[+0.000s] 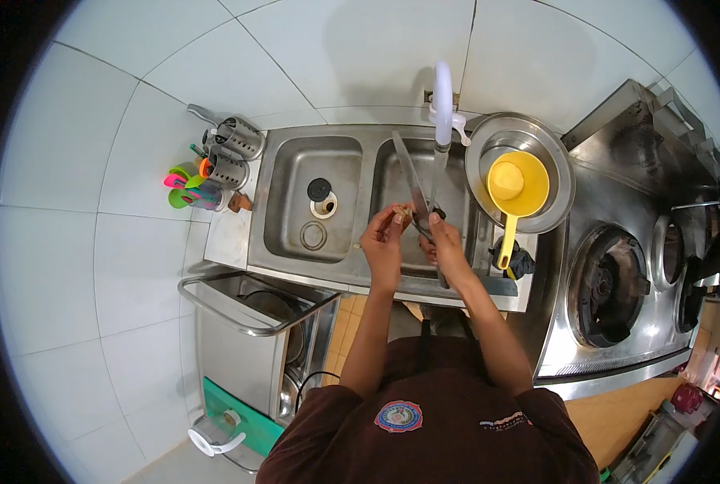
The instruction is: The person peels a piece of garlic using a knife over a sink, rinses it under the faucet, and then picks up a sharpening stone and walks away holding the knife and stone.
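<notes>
My right hand [447, 244] is closed around the dark handle of a knife. The long knife blade [409, 171] points up and to the left over the right sink basin [381, 181]. Close beside it, my left hand [385, 244] pinches a small pale yellowish piece [406, 213] near the blade; its kind is too small to tell. From the white faucet [443, 105] a stream of water runs down just right of the blade.
A yellow dipper [529, 179] rests in a metal basin [562, 173] on the right, with gas burners [610, 284] beyond. The left sink basin [283, 194] holds a black stopper [319, 189]. Utensil holders [229, 171] stand left, above a metal trolley [239, 339].
</notes>
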Available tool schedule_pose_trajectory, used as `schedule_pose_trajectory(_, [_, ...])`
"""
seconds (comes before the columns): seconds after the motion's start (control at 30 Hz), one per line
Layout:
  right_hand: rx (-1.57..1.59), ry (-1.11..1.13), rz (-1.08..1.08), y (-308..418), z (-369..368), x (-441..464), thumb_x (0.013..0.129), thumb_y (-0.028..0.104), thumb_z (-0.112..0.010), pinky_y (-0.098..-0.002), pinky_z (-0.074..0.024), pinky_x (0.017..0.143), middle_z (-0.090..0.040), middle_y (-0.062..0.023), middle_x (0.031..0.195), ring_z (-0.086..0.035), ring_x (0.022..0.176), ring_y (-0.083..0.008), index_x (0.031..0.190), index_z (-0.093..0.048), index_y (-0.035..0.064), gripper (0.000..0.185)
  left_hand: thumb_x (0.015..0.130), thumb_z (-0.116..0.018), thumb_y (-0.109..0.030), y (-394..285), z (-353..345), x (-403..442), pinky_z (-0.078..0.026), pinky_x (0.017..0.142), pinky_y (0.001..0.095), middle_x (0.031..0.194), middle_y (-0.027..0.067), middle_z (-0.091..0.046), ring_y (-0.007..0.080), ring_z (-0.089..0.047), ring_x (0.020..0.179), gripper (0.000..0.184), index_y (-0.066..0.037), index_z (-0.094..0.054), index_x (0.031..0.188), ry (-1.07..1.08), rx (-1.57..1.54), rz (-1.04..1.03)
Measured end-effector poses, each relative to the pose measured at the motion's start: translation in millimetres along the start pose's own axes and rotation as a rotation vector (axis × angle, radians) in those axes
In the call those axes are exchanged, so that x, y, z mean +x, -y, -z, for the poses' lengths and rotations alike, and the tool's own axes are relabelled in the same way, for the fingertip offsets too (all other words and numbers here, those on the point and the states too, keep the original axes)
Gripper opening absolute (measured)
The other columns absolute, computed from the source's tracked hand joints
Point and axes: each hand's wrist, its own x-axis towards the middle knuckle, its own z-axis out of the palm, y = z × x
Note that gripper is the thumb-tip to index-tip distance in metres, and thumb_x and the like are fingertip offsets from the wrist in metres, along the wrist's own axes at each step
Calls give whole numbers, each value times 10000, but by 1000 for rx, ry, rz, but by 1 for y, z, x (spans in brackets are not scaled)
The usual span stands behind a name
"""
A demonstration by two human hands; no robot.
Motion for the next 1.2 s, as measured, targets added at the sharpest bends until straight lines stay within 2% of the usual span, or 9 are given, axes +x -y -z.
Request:
schedule_pose_trajectory(0.27, [-351,50,221,5,-1,-2,1039,356,-484,-199,-263,532,-410,76,674,-326,588,-27,1480,-423,93,517,957,-620,-77,-8,-4,-3,-535,896,307,1115,115,-670,180,-650,998,265,52,-628,1189,-17,-1,84])
schedule_pose_trajectory(0.4, [-555,-47,310,4,-2,-2,1017,417,-496,-301,-486,771,-702,-95,1002,-588,772,-150,1403,-533,173,458,963,-614,-76,-7,-4,-3,-543,882,304,1084,121,-681,179,-657,973,252,65,-636,1171,-33,-12,93])
schedule_pose_trajectory(0.57, [-681,-167,220,7,-11,-7,1007,405,-510,-336,-502,766,-677,-180,878,-681,776,-210,1347,-593,230,391,961,-616,-69,-2,-1,-1,-539,874,298,1081,122,-679,170,-653,967,251,70,-635,1169,-22,-36,106])
schedule_pose_trajectory(0.67, [-888,-202,147,19,-17,-12,1002,391,-521,-337,-497,700,-609,-198,760,-646,676,-177,1333,-607,248,370,941,-578,0,4,2,0,-524,841,275,1073,104,-670,153,-640,948,243,79,-627,1165,-45,-43,117])
schedule_pose_trajectory(0.77, [-729,-276,370,-11,-11,-3,1010,391,-517,-297,-437,578,-568,-115,641,-499,560,-114,1335,-611,212,383,945,-594,-17,5,2,2,-518,837,266,1049,101,-676,154,-643,936,230,80,-630,1151,-35,142,14])
schedule_pose_trajectory(0.87, [-251,-210,216,-21,-6,6,1022,393,-515,-218,-306,485,-434,35,591,-356,562,-21,1349,-585,73,463,935,-657,-65,-1,0,2,-548,855,290,1026,115,-695,163,-660,928,253,73,-639,1146,37,288,-132])
schedule_pose_trajectory(0.97, [2,-99,-33,-7,-6,2,1025,404,-506,-209,-236,469,-334,85,601,-306,530,-27,1397,-522,51,513,946,-653,-100,-2,-3,3,-554,858,298,1030,110,-694,166,-664,927,261,66,-642,1147,-20,43,-14])
schedule_pose_trajectory(1.07, [-123,43,165,-6,-4,3,1026,409,-500,-201,-235,489,-303,78,626,-293,555,-25,1448,-460,63,547,958,-640,-122,-1,1,4,-559,858,308,1033,108,-692,172,-668,919,265,60,-642,1151,-40,-150,102])
schedule_pose_trajectory(1.2, [-373,35,291,1,-4,0,1026,373,-503,-237,-342,592,-504,2,778,-430,678,-83,1448,-469,90,510,971,-612,-114,-4,2,1,-546,872,316,1064,104,-678,175,-658,954,270,56,-623,1181,-23,-208,165])
